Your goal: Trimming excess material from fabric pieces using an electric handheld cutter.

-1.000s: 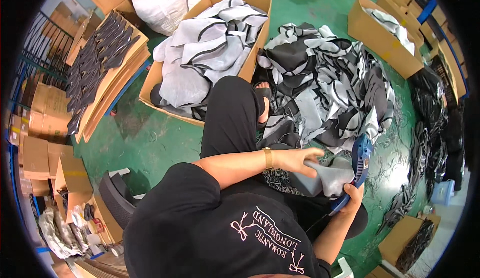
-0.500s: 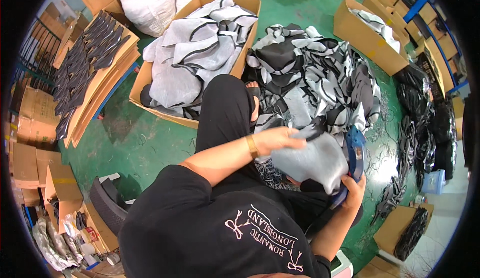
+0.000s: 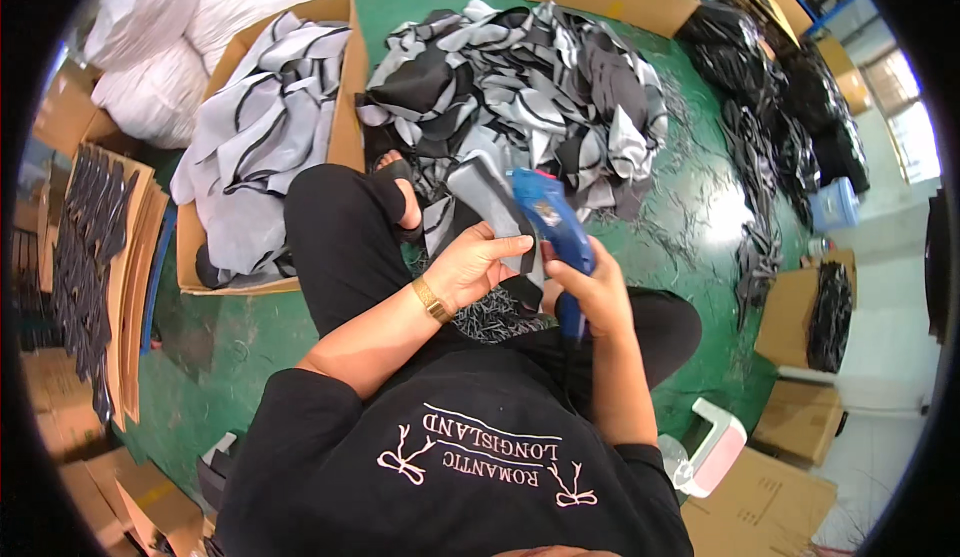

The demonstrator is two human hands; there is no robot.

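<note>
Both hands meet above the lap: the left hand (image 3: 470, 267) pinches a grey fabric piece (image 3: 490, 202) upright, so its edge meets the blue tool (image 3: 550, 222), which the right hand (image 3: 590, 292) grips closed-fisted. Behind lies the fabric pile (image 3: 530, 87), within reach.

Your left hand (image 3: 470, 265) is up in front of your chest. Its fingers (image 3: 508, 249) are curled in and pinching shut, and the thumb sits on top. Your left arm is bent at the elbow and comes in from the lower left, with the wrist turned so the back of the hand faces you. Your right hand (image 3: 590, 292) is just beside the left one, almost touching it. It is closed in a fist-like grip. Your right forearm comes straight up from below.
</note>
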